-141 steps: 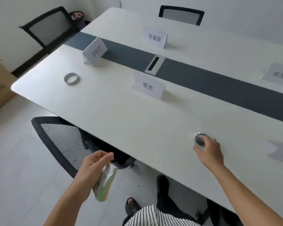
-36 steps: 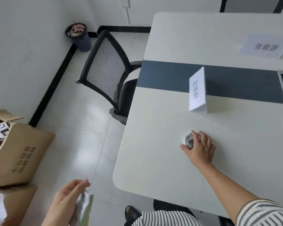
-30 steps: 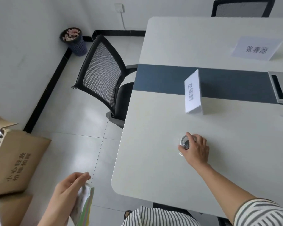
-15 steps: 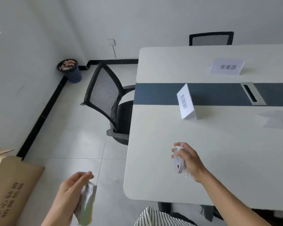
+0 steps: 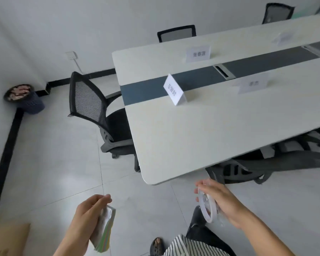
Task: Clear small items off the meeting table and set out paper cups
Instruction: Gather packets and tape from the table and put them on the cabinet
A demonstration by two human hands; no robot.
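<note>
Right hand point(image 5: 227, 204) now clear of table point(image 5: 192, 137), fingers curled round tape roll point(image 5: 206, 207); left hand point(image 5: 85, 217) grips packet point(image 5: 105, 235), nearer the bin point(image 5: 24, 98), far forward-left.

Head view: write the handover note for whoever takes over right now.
Left hand grips a coloured paper pack.
Right hand grips a tape roll; both are off the table, over the floor.
Done: the table part in view shows name cards, no loose small items.
Left: put both items away, then set out paper cups; none are in view.
</note>
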